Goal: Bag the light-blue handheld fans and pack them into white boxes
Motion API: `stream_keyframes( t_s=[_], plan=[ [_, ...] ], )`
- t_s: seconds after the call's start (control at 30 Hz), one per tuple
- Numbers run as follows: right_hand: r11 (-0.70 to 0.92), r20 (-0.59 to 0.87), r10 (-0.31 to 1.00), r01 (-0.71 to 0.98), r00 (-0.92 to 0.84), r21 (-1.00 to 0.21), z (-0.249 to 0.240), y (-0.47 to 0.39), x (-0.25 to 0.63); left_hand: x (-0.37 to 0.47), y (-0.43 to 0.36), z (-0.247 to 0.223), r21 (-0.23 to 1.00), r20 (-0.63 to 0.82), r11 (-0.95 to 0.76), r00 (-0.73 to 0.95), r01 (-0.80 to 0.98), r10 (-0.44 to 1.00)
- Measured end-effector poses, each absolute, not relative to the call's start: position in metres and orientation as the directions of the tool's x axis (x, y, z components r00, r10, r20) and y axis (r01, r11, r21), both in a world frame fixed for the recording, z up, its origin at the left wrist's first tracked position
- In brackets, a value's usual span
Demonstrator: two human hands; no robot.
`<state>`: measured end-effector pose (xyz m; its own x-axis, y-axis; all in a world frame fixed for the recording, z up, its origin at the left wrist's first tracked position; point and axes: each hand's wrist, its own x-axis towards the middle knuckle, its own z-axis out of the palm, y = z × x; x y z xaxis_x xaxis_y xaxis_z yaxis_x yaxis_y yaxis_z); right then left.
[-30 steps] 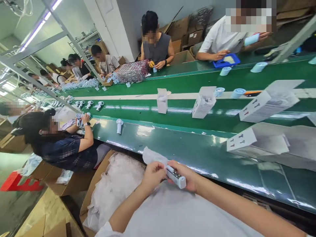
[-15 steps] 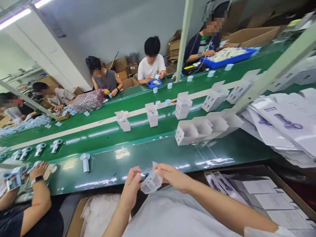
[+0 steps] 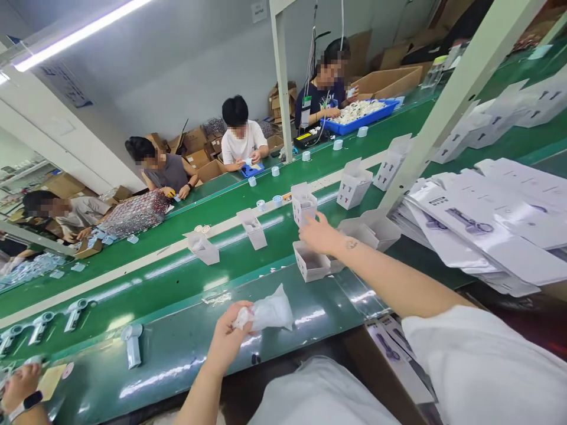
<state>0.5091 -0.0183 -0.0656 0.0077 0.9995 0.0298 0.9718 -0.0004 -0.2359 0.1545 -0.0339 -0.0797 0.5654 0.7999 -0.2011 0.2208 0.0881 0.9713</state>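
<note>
Right hand (image 3: 319, 237) has moved from bag (image 3: 273, 309) to 1 box (image 3: 303, 202).

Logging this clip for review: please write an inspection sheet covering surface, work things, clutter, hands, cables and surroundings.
Surface: shiny dark green bench beside a green belt.
Work things: white wrapped bundle, open white boxes, pale device with a round head.
Clutter: pale scraps on the bench; flat cartons piled at right.
Left hand: holds the bundle.
Right hand: fingers at an open box; grip unclear.
Cables: hang near a post across the belt.
Surroundings: co-workers across the belt; another person's hand at lower left.
</note>
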Motion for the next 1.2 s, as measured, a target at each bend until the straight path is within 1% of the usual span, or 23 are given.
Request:
stream_keyframes(
  t_s=[0.1,0.2,0.27,0.37,0.47,0.53,0.6,0.63,0.67,0.73,0.8,0.87,0.93,1.0,1.1,1.2],
  plan=[
    [0.046,-0.037,0.997,0.942,-0.062,-0.333,-0.073,-0.003,0.491,0.157,-0.022,-0.064,0.994,-0.059,-0.006,0.578,0.109,0.814],
    [0.084,-0.056,0.991,0.888,-0.122,-0.453,-0.085,0.005,0.457,0.162,-0.018,-0.058,0.998,0.063,-0.067,0.534,-0.012,0.843],
    [0.102,-0.060,0.985,0.829,-0.160,-0.550,-0.098,0.009,0.437,0.166,-0.017,-0.059,0.993,0.111,-0.113,0.509,-0.029,0.854],
    [0.094,-0.056,0.980,0.703,-0.188,-0.705,-0.123,0.011,0.418,0.171,-0.016,-0.067,0.969,0.165,-0.232,0.481,0.082,0.861],
    [0.025,-0.076,0.985,0.555,-0.157,-0.831,-0.146,0.006,0.411,0.171,-0.015,-0.078,0.894,0.249,-0.376,0.429,0.242,0.868],
    [-0.052,-0.112,0.988,0.457,-0.107,-0.888,-0.158,0.003,0.411,0.171,-0.017,-0.084,0.808,0.325,-0.490,0.446,0.328,0.834],
    [-0.137,-0.169,0.984,0.365,-0.057,-0.921,-0.168,0.002,0.413,0.173,-0.021,-0.084,0.679,0.358,-0.605,0.531,0.416,0.768],
    [-0.179,-0.203,0.978,0.323,-0.040,-0.929,-0.171,0.002,0.414,0.176,-0.024,-0.081,0.602,0.339,-0.649,0.587,0.465,0.735],
    [-0.221,-0.238,0.971,0.281,-0.030,-0.934,-0.174,0.002,0.415,0.180,-0.027,-0.077,0.519,0.288,-0.681,0.644,0.517,0.708],
    [-0.292,-0.303,0.953,0.204,-0.023,-0.934,-0.178,0.003,0.418,0.193,-0.035,-0.061,0.354,0.112,-0.708,0.724,0.611,0.681],
    [-0.339,-0.346,0.938,0.137,-0.025,-0.931,-0.181,0.002,0.419,0.210,-0.041,-0.043,0.231,-0.084,-0.683,0.713,0.693,0.696],
    [-0.363,-0.366,0.930,0.085,-0.023,-0.928,-0.184,-0.002,0.418,0.227,-0.043,-0.027,0.163,-0.228,-0.623,0.644,0.765,0.731],
    [-0.379,-0.380,0.925,0.041,-0.020,-0.925,-0.186,-0.007,0.417,0.243,-0.039,-0.018,0.128,-0.298,-0.575,0.585,0.808,0.755],
    [-0.393,-0.392,0.920,0.000,-0.020,-0.920,-0.188,-0.011,0.415,0.258,-0.029,-0.017,0.115,-0.313,-0.560,0.565,0.820,0.763],
    [-0.409,-0.407,0.912,-0.051,-0.049,-0.911,-0.188,-0.015,0.414,0.278,-0.010,-0.029,0.145,-0.334,-0.488,0.506,0.861,0.795],
    [-0.405,-0.394,0.912,-0.089,-0.114,-0.910,-0.187,-0.022,0.419,0.289,-0.004,-0.052,0.172,-0.344,-0.401,0.436,0.900,0.832]
  ],
)
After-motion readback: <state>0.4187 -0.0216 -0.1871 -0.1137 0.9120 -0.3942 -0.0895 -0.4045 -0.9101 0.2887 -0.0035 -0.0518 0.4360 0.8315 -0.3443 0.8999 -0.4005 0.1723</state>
